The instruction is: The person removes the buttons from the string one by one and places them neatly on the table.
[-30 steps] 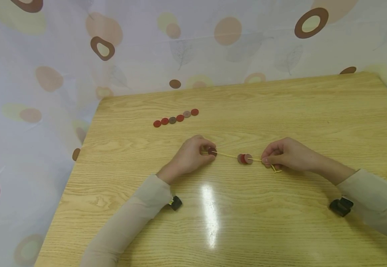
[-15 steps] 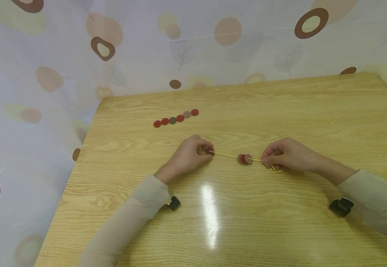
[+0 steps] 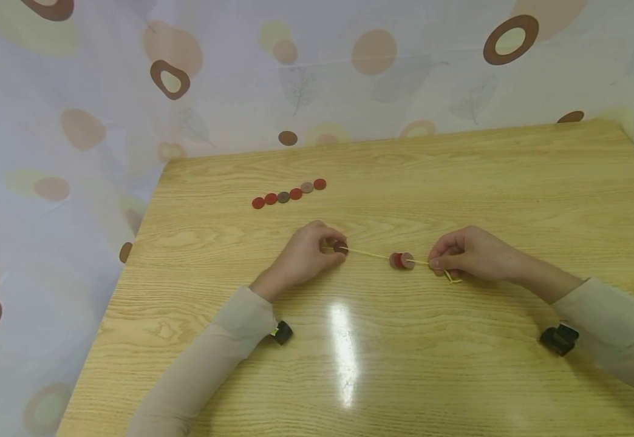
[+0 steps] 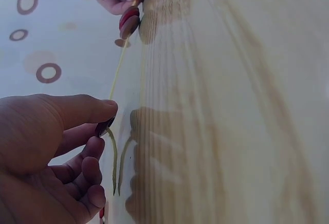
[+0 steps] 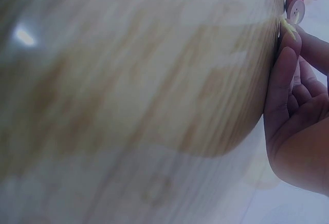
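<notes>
Pinching the dark button (image 3: 341, 247) by its edge, the left hand (image 3: 310, 254) is clamping it between fingertips, while the string (image 3: 368, 254) is running through it and dangling a loose end below. The right hand (image 3: 472, 255) is gripping the string near its other end, where a short tail is poking out past the fingertips. Between the hands, the stack (image 3: 401, 261), a few buttons in pinkish brown and red, is sitting on the string, nearer the right hand and apart from the dark button; the views are not showing clearly whether it is touching the bench (image 3: 459, 182). The buttons are looking light, stiff and smooth, probably hard plastic, so a gentle pinch is unlikely to be harming them, though their thin rims are offering little purchase and could be slipping. Holding one by opposite edges, leaving the holes free, is probably giving the surest grip. The string is looking soft and limp, likely needing tension to be running straight, so gripping it close to a button should be giving better control. Farther back on the bench, the row (image 3: 296, 193) of six buttons is lying flat, probably calling for fingertips under a rim.
</notes>
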`<state>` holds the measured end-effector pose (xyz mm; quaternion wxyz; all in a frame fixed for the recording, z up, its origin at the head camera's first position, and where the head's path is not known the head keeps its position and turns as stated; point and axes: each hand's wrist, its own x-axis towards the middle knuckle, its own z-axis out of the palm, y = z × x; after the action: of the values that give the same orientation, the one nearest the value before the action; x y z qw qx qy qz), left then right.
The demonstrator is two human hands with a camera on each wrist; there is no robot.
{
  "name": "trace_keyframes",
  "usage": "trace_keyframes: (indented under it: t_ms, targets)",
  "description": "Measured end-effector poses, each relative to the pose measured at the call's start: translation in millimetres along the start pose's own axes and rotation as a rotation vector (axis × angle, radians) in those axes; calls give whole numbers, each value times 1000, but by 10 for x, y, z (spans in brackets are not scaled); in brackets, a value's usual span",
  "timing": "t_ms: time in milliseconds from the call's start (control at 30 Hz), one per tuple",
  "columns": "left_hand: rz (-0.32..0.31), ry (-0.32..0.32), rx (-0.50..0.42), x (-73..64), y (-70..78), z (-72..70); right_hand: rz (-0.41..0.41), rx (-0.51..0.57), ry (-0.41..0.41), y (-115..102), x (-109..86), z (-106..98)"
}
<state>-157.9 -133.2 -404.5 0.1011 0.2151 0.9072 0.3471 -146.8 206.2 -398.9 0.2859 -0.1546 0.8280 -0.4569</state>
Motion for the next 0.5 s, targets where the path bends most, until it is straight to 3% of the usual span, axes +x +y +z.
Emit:
trace_keyframes:
  t_ms: [500]
  targets:
    - [-14,21,11,-22,-17,-38,5,0,2,2,-3,-2]
